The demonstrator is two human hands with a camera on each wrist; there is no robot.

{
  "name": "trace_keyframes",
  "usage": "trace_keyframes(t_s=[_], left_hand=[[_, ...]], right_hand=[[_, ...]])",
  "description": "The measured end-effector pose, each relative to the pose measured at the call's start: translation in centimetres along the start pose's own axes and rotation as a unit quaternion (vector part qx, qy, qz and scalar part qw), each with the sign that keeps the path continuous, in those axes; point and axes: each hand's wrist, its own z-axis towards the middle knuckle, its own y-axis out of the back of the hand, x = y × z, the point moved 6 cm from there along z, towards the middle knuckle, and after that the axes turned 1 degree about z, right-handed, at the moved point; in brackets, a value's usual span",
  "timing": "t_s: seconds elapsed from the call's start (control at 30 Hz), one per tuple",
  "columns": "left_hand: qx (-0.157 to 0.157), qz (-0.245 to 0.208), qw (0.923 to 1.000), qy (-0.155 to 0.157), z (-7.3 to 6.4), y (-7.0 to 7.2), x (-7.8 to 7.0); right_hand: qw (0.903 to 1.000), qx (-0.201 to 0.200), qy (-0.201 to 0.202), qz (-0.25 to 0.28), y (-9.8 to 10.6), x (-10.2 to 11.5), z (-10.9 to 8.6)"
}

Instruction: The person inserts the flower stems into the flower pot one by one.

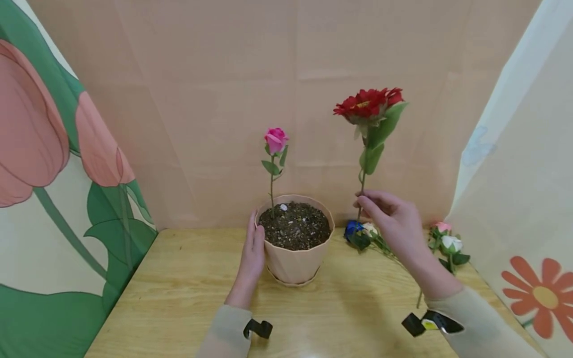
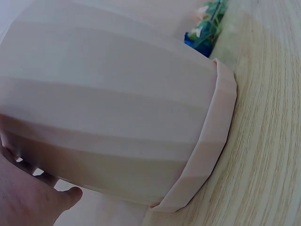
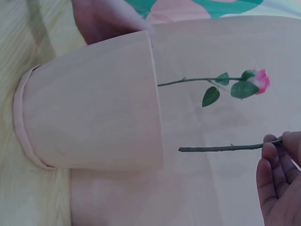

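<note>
A pale pink flowerpot [image 1: 295, 263] filled with dark soil [image 1: 304, 226] stands on its saucer. One pink rose [image 1: 276, 140] rises upright from the soil near the left rim. My left hand [image 1: 252, 253] rests along the pot's left side, fingers fairly straight against the wall. To the right of the pot, my right hand [image 1: 396, 219] pinches the stem of a red flower [image 1: 364, 105] with green leaves, bloom up. In the right wrist view, the stem's cut end [image 3: 188, 149] hangs free, higher than the pot's rim and to one side of it.
On the wooden table [image 1: 188, 283], a blue rose [image 1: 353, 229] and a pale flower lie behind my right hand. Farther right are a white rose [image 1: 451, 243] and a pink one [image 1: 442, 226]. A plain pinkish backdrop [image 1: 215, 109] hangs close behind the pot, with printed panels at both sides.
</note>
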Motion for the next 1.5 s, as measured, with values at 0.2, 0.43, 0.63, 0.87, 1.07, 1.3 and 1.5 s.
trace_keyframes(t_s=[0.2,0.43,0.63,0.87,1.07,1.3,1.5], left_hand=[[0.002,-0.002,1.0,-0.004,-0.1,0.0,-0.2],[0.005,0.0,1.0,0.003,-0.1,0.0,-0.1],[0.002,0.001,1.0,0.0,-0.1,0.0,-0.1],[-0.001,-0.003,1.0,-0.005,0.0,0.0,-0.2],[0.001,-0.011,0.9999,-0.011,0.0,-0.2,-0.4],[-0.005,-0.005,0.9998,-0.017,0.1,-0.1,0.0],[-0.006,-0.003,0.9999,-0.012,0.1,-0.1,0.1]], right_hand=[[0.9994,-0.013,0.027,0.014,-1.1,1.6,1.2],[0.9983,-0.022,0.043,0.033,-2.6,2.4,2.3],[0.9972,-0.019,0.066,0.03,-4.3,2.3,3.7],[0.9967,-0.005,0.08,0.015,-6.6,1.6,4.9],[0.9982,0.021,0.056,-0.005,-8.6,0.8,5.6],[0.998,0.043,0.044,-0.009,-10.8,-0.1,6.3],[0.9952,0.037,0.066,-0.062,-11.8,-0.7,6.7]])
